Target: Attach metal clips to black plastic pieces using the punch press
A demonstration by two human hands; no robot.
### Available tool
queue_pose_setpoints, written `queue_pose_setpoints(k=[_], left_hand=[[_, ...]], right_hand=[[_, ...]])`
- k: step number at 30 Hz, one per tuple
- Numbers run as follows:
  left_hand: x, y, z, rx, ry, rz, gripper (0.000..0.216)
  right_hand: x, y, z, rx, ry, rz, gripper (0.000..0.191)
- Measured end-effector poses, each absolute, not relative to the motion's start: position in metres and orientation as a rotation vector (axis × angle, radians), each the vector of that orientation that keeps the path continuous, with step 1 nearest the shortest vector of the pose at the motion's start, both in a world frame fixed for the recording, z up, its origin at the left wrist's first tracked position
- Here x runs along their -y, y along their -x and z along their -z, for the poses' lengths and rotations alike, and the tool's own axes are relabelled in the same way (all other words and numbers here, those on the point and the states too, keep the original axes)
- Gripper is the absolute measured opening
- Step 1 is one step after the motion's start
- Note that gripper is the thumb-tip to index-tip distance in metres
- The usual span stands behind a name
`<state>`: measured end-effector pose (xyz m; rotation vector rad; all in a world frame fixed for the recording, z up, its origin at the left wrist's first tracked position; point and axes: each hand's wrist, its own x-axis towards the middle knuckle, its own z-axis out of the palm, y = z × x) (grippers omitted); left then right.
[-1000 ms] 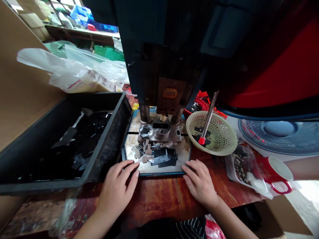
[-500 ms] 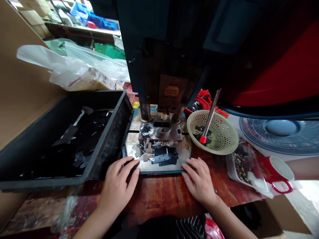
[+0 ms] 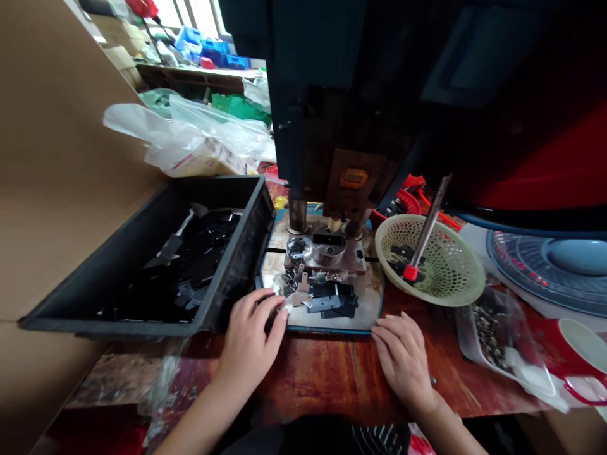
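Note:
My left hand [image 3: 250, 341] rests on the front left corner of the press's work plate [image 3: 368, 297], fingers stretched toward a small pile of metal tabs [image 3: 294, 289] and black flat parts [image 3: 332, 299]. Nothing is in it. My right hand [image 3: 403, 360] lies flat and open on the wooden table [image 3: 322, 373] at the plate's front right corner, holding nothing. Behind the pile stands the round die [image 3: 328, 246] under the dark press head [image 3: 346, 126].
A black bin [image 3: 142, 297] with black parts sits to the left, cardboard beyond it. A cream basket [image 3: 431, 262] holding a red-tipped rod [image 3: 424, 240] stands to the right, then a bag of small parts [image 3: 488, 328], a red mug [image 3: 583, 360] and a fan grille [image 3: 554, 259].
The view has swung to the left, so everything sits further right. My left fingertips have crept onto the plate toward the metal tabs. My right hand stays flat.

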<state>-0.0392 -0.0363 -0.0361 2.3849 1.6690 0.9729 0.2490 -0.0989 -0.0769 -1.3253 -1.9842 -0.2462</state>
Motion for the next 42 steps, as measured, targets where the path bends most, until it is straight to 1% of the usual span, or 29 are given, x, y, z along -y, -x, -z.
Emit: queue_pose_setpoints(k=[6,9,13,16,19,22,27,32,42], left_hand=[[0.023,0.028,0.019,-1.699,-2.414,-0.758,0.022],[0.018,0.025,0.016,-1.659,-2.411,-0.704,0.016],[0.018,0.025,0.018,-1.582,-2.359,-0.797,0.006],[0.018,0.026,0.018,-1.458,-2.243,-0.864,0.007],[0.013,0.025,0.012,-1.413,-2.054,-0.902,0.009],[-0.002,0.021,0.004,-1.426,-1.872,-1.026,0.009],[-0.033,0.005,-0.010,-1.374,-1.776,-1.166,0.014],[-0.055,-0.011,-0.017,-1.347,-1.761,-1.229,0.017],[-0.072,-0.017,-0.020,-1.395,-1.627,-1.260,0.021]], right_hand=[[0.092,-0.234,0.067,1.898,1.260,0.187,0.020],[0.081,-0.222,0.051,1.888,1.242,0.171,0.018],[0.042,-0.207,0.020,1.854,1.209,0.178,0.012],[-0.002,-0.198,0.000,1.794,1.285,0.191,0.008],[-0.043,-0.190,-0.007,1.798,1.363,0.195,0.011],[-0.064,-0.185,-0.006,1.873,1.426,0.197,0.013],[-0.058,-0.186,-0.008,2.012,1.411,0.185,0.017],[-0.045,-0.192,-0.010,2.094,1.405,0.219,0.025],[-0.047,-0.191,-0.012,2.118,1.388,0.241,0.026]])
